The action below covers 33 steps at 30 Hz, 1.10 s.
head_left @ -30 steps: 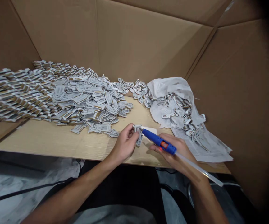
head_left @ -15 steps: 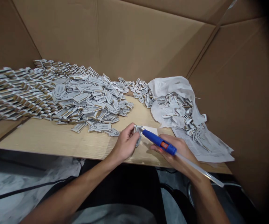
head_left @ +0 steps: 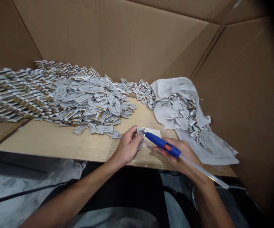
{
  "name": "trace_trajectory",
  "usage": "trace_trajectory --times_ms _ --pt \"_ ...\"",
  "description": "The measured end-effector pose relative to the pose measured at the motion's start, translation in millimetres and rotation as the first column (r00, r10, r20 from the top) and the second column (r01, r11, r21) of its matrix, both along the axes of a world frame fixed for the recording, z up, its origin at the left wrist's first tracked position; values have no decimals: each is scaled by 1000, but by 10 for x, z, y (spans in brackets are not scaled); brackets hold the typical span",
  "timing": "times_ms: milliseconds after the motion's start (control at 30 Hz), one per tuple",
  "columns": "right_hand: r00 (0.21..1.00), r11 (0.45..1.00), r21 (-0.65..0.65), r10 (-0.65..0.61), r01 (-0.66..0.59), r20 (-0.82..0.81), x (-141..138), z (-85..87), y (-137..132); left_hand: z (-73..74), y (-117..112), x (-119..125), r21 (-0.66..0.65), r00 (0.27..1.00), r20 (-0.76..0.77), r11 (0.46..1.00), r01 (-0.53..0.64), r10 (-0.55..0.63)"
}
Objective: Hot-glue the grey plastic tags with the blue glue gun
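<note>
My left hand [head_left: 128, 145] pinches a small grey slotted piece [head_left: 140, 144] upright between thumb and fingers, above the front part of the wooden board. In my right hand [head_left: 178, 151] is a blue hot glue gun [head_left: 162, 144], its fingers wrapped around the grip. A clear glue stick [head_left: 204, 171] juts from the rear of the gun over my right forearm. The gun's nozzle is at the top end of the grey piece; whether it touches is too small to tell. Behind the piece a white card [head_left: 154, 132] lies on the board.
Left of my hands lies a loose heap of grey pieces [head_left: 94, 98], with stacked rows [head_left: 15, 95] beyond it. Crumpled white paper [head_left: 172, 84] with more pieces is at the right. Cardboard walls [head_left: 151, 41] enclose the wooden board [head_left: 63, 142] at the back and sides.
Almost nothing differs. The glue gun has shifted very slightly to the right, while my left hand and the grey piece stay in place.
</note>
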State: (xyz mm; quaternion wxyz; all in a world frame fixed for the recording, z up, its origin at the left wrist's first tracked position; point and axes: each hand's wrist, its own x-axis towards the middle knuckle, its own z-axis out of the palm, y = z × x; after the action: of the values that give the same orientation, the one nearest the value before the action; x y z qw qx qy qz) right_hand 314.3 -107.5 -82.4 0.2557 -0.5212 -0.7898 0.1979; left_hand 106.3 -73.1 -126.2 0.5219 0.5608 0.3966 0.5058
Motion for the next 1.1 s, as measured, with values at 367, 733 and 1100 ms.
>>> trace_trajectory --times_ms 367,733,1100 --pt "989 989 121 68 -85 134 -85 -31 -43 -62 24 -7 85 991 -119 995 -52 61" --pt "991 790 601 -136 121 -21 -214 75 -134 -121 88 4 -48 995 99 998 29 -24" --pt "787 741 301 -480 600 -389 124 207 -163 -72 128 -147 142 981 -172 988 -63 87"
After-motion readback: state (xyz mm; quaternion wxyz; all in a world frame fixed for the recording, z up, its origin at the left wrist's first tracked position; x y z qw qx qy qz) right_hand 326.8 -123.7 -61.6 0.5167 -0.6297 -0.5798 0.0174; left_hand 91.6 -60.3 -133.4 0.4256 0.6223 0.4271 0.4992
